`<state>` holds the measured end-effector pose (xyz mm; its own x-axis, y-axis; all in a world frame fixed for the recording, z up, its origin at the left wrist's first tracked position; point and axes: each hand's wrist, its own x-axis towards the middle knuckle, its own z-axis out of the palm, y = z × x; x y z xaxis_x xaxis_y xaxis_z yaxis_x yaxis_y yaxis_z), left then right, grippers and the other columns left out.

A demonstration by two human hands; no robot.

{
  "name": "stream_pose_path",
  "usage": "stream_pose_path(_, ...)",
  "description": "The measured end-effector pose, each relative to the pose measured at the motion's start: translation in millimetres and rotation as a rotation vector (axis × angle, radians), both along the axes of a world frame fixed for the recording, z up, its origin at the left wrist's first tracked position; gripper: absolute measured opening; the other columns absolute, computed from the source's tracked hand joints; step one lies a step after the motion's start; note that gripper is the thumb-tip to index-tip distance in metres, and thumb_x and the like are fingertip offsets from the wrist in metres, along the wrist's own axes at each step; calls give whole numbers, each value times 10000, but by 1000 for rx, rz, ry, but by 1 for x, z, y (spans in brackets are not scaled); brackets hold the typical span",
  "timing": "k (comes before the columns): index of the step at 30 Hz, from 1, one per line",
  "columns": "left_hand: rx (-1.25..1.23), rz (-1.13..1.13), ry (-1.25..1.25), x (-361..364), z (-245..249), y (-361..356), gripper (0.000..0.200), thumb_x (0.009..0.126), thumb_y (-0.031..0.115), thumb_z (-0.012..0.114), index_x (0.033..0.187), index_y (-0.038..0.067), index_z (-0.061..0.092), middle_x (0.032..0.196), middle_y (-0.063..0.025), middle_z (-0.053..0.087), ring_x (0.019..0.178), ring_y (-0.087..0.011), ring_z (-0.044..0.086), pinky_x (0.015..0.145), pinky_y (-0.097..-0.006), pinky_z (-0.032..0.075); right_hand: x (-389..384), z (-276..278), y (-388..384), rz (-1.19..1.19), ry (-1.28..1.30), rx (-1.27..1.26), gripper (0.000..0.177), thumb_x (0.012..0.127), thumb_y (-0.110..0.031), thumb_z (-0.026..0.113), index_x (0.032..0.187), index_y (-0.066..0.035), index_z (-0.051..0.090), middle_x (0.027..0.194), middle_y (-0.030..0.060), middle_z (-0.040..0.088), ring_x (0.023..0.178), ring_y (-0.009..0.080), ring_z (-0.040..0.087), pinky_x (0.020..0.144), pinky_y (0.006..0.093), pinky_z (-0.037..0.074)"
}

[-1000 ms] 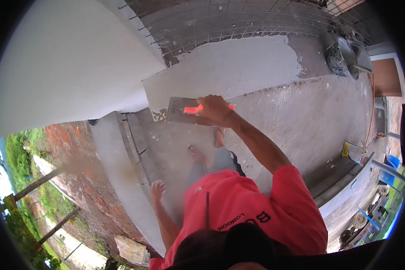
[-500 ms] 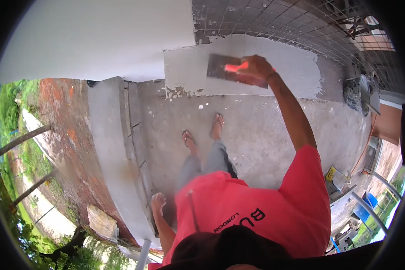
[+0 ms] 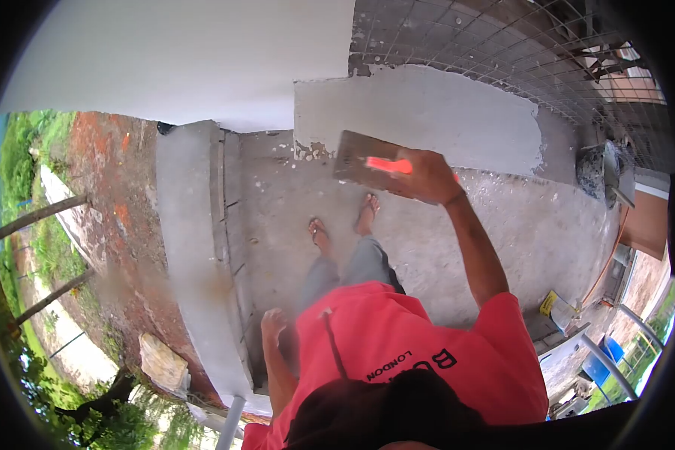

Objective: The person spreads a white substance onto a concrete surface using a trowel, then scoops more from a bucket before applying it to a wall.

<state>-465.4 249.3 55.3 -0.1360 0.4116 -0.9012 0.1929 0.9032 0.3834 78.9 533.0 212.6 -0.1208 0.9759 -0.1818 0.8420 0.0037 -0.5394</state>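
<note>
My right hand (image 3: 427, 176) is wrapped round the orange-red handle (image 3: 390, 165) of a plastering trowel. The trowel's flat, rectangular blade (image 3: 355, 156) is smeared grey. Its upper edge overlaps the lower border of a freshly coated, pale grey band (image 3: 420, 105) on the wall; the rest shows against the concrete floor. Low at my left side hangs my left hand (image 3: 273, 325), near the ledge, its fingers loosely bent and nothing visible in them.
Wire mesh (image 3: 465, 37) covers the darker wall above the band. A mortar-stained bucket (image 3: 596, 169) with a handle sticking out stands at right. My sandalled feet (image 3: 366, 214) are on the concrete floor (image 3: 457, 247). At left runs a raised ledge (image 3: 191, 247), with reddish soil beyond.
My right hand has brought the trowel down from the middle of the coated band to its lower border, toward me. The view has shifted slightly; my left hand still hangs at my side.
</note>
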Motion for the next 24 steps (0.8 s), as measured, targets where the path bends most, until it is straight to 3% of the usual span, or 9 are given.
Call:
stream_pose_path(4,25,68,70,-9,-9,34,332,966,348,480,1141,77,559,1064,-90,633,880,-196,623,746,-327,506,-79,-63,32,205,-30,202,358,746,-337,714,975,-79,620,851,120,667,804,324,646,711,413,501)
stream_pose_path(6,138,129,64,-14,2,50,263,974,278,478,1114,71,559,988,-73,643,814,-167,622,685,-298,505,-95,-82,48,337,-139,142,365,751,-344,711,991,-85,620,881,108,673,809,316,648,722,407,504)
stream_pose_path(10,230,221,82,-27,15,48,275,981,296,471,1116,73,557,997,-76,638,824,-167,617,695,-290,500,-96,-96,35,568,-276,-15,382,755,-347,708,1023,-92,612,905,111,678,825,313,650,727,408,509)
stream_pose_path(12,163,266,98,-43,11,25,255,974,270,481,1119,74,554,1002,-77,635,800,-174,620,666,-285,500,-87,-77,7,502,-149,61,381,774,-325,696,1061,-95,595,881,142,673,807,335,647,704,421,512)
stream_pose_path(15,-27,362,43,-52,-4,-22,224,947,201,505,1123,69,547,1008,-86,630,761,-190,627,619,-294,514,-70,-30,-10,-3,-114,-49,365,800,-259,675,1103,-83,572,889,182,664,824,372,641,705,451,513)
stream_pose_path(19,-101,135,-54,-74,-34,-61,243,913,127,510,1146,62,523,999,-98,627,792,-204,649,622,-311,547,-94,-51,-15,-364,151,93,336,827,-199,627,1130,-70,554,940,229,645,884,414,621,737,478,507)
stream_pose_path(23,43,-5,-117,-108,-49,-5,246,920,137,505,1153,60,514,1013,-97,625,863,-197,647,652,-303,550,-202,-77,30,-509,133,268,378,829,-125,571,1206,-127,546,991,244,632,907,437,609,769,489,508)
stream_pose_path(24,99,37,-87,-110,-40,20,283,942,259,491,1147,70,542,1024,-88,635,866,-194,635,707,-320,529,-206,-89,36,-507,63,322,395,831,-126,566,1226,-127,540,998,234,633,898,430,615,765,489,513)
